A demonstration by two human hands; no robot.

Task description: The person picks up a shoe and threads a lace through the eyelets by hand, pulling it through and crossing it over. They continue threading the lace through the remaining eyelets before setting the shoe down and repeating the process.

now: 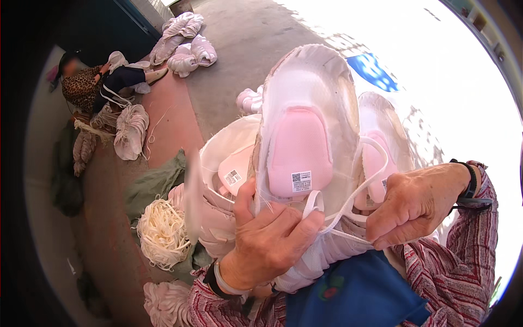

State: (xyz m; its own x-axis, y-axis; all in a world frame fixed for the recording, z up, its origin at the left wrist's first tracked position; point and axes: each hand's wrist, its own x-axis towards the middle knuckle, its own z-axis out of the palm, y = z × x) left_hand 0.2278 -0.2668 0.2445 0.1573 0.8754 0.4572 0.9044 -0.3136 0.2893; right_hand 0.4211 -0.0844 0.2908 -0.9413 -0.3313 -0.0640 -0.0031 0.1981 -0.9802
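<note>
A white shoe upper (344, 143) with a pink inner patch and a printed label stands tilted up before me. My left hand (267, 248) is closed on its near edge, the thumb and fingers pressed by a small loop of lace. A white shoelace (348, 203) runs from there in a wide loop to my right hand (417, 204). My right hand is closed, its fingertips pinching the lace to the right of the upper. Where the lace passes through the upper is hidden by my left fingers. Similar uppers (389, 128) sit close behind and beside it.
A bundle of cream laces (163, 234) lies at the left by a green cloth (155, 177). Blue fabric (354, 291) covers my lap. Tied bundles of uppers (131, 132) lie on the floor, beside a seated person (81, 90) at the far left.
</note>
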